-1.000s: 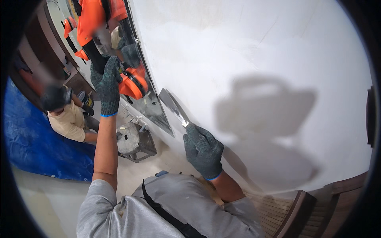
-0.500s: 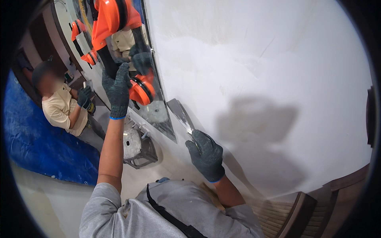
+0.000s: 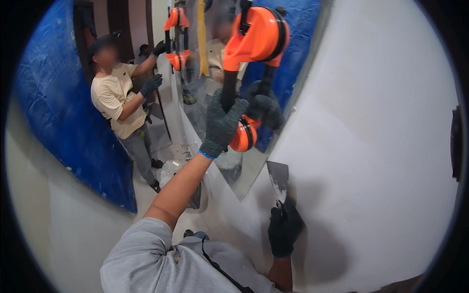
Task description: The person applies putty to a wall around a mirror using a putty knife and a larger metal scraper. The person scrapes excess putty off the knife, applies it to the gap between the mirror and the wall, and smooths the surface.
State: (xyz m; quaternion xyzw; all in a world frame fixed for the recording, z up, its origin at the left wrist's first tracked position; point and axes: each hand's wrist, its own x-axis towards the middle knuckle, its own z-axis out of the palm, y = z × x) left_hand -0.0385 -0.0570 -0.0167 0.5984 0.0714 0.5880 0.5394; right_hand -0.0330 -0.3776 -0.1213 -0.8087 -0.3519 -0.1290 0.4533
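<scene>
My left hand (image 3: 221,124), in a dark knit glove, is closed around the black handle of an orange double suction lifter (image 3: 254,34) fixed on a mirror panel (image 3: 234,178). The mirror stands against the white wall (image 3: 371,122) and reflects my glove and a blue sheet. My right hand (image 3: 285,227), also gloved, grips a putty knife (image 3: 279,178); its broad metal blade is at the wall, just beside the mirror's bottom corner.
A co-worker (image 3: 115,97) in a cream shirt reaches toward a second orange suction lifter (image 3: 176,19) at the left. Blue sheeting (image 3: 63,122) covers the left side. A grey, stained step stool (image 3: 171,173) stands on the floor below the mirror.
The view has swung left, so the mirror and lifter sit further right in it. The co-worker has straightened and raised an arm toward the far lifter. My hands keep their holds.
</scene>
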